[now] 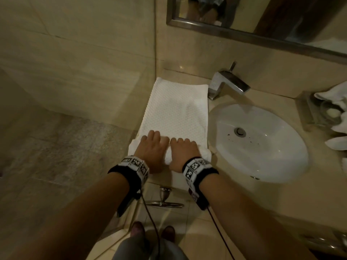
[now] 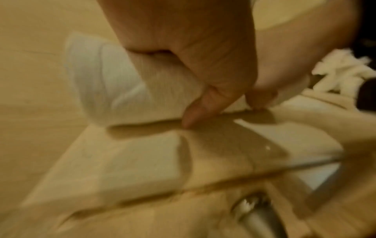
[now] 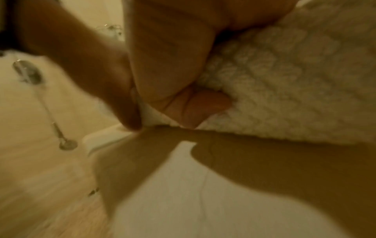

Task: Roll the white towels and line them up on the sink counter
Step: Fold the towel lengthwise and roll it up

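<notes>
A white waffle-textured towel (image 1: 174, 109) lies folded lengthwise on the beige counter (image 1: 212, 107), left of the sink. Its near end is rolled into a thick roll (image 1: 204, 153). My left hand (image 1: 152, 145) and right hand (image 1: 184, 149) sit side by side on top of this roll, fingers curled over it and thumbs tucked against its near side. In the left wrist view my left hand (image 2: 203, 64) wraps the roll (image 2: 126, 90). In the right wrist view my right hand (image 3: 183, 80) presses its thumb into the roll (image 3: 284, 90).
The white sink basin (image 1: 262, 143) and chrome faucet (image 1: 227, 81) are right of the towel. More white towels (image 1: 336, 117) lie crumpled at the far right by a clear soap dish (image 1: 317, 109). A mirror (image 1: 262, 17) hangs above. A glass panel edge borders the counter's left.
</notes>
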A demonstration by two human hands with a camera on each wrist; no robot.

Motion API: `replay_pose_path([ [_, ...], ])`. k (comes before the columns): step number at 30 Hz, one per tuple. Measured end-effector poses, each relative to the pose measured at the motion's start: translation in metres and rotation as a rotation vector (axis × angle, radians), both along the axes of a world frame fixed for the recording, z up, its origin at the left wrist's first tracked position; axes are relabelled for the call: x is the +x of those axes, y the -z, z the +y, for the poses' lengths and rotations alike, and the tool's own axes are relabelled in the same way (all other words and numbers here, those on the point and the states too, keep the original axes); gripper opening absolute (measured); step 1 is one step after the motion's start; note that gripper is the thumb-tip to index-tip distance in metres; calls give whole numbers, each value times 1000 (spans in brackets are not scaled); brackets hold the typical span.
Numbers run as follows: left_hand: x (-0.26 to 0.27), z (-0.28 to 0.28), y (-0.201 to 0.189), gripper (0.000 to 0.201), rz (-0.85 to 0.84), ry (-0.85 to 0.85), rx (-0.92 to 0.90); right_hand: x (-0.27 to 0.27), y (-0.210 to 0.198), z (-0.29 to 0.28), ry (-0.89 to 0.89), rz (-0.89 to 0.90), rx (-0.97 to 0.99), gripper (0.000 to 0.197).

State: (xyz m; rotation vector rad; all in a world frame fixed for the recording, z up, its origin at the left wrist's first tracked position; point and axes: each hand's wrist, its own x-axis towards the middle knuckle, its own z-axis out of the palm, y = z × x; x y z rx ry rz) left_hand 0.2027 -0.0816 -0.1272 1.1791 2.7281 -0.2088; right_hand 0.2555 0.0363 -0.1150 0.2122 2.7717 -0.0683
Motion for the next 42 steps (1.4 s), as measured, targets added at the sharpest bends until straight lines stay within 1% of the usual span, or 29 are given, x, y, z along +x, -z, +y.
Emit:
replay_pose_path([
  [2,3,-5,1,59,69,40,5,-4,-3,3,34,-16,-58,58],
  [4,2,-1,-1,58,36,20,-5,-4,-5,4,43,-76,-86,55],
  [5,1,4,-3,58,2,4,-13,-3,-7,4,47,-112,-85,58],
  [6,-1,8,-6,60,-40,-1,-29,-1,-9,3,44,-144,-67,63],
  [8,-5,14,-13,61,-144,7,-102,5,-13,0,-6,-160,15,80],
  [10,-11,18,-22,58,-284,-27,-207,14,-16,-2,-88,-116,92,95],
  [11,-13,20,-25,56,-343,-51,-248,17,-15,-1,-117,-88,91,96],
  [13,-12,24,-28,60,-424,-77,-287,24,-10,2,-108,-63,10,84],
  [15,-11,23,-27,64,-447,-75,-279,21,-7,5,-55,-47,-87,70],
  [16,-11,20,-26,65,-436,-81,-243,17,-8,8,-37,-52,-119,63],
  [17,-11,17,-24,67,-389,-59,-195,10,-10,11,-16,-61,-144,56],
  [19,-10,11,-21,68,-195,69,-120,-3,-15,17,52,-110,-185,44],
  [20,-6,9,-19,63,-88,134,-117,-9,-18,19,92,-159,-209,39],
  [21,-2,9,-17,55,-6,163,-113,-13,-21,20,124,-200,-220,38],
  [22,3,11,-14,50,39,146,-104,-15,-22,21,139,-212,-218,38],
  [24,9,17,-10,49,36,52,-86,-12,-21,17,119,-152,-202,45],
  [25,8,21,-11,50,14,15,-70,-7,-19,13,88,-96,-158,54],
  [26,4,24,-12,50,-10,0,-51,1,-15,8,48,-54,-75,66],
  [28,-7,32,-16,51,-102,-14,-42,20,-10,-4,-7,-34,117,86],
  [30,-16,36,-20,56,-207,-36,-95,28,-3,-7,-19,-19,171,94],
  [33,-21,39,-23,73,-359,-114,-202,16,-1,9,-47,-15,72,93],
  [34,-19,39,-23,80,-396,-132,-216,12,-3,15,-49,-31,24,90],
  [35,-15,38,-22,84,-388,-122,-200,7,-3,19,-51,-46,-14,85],
  [36,-9,34,-19,82,-322,-84,-151,3,-5,21,-58,-49,-38,78],
  [38,3,25,-13,70,-126,11,-45,-3,-9,26,-59,-51,-81,61],
  [39,8,20,-10,65,-60,36,-19,-5,-11,28,-52,-65,-108,55],
  [41,10,19,-4,62,-23,8,1,-10,-14,29,-56,-78,-125,50],
  [42,7,22,-4,62,-33,-24,1,-10,-14,27,-68,-60,-99,52],
])
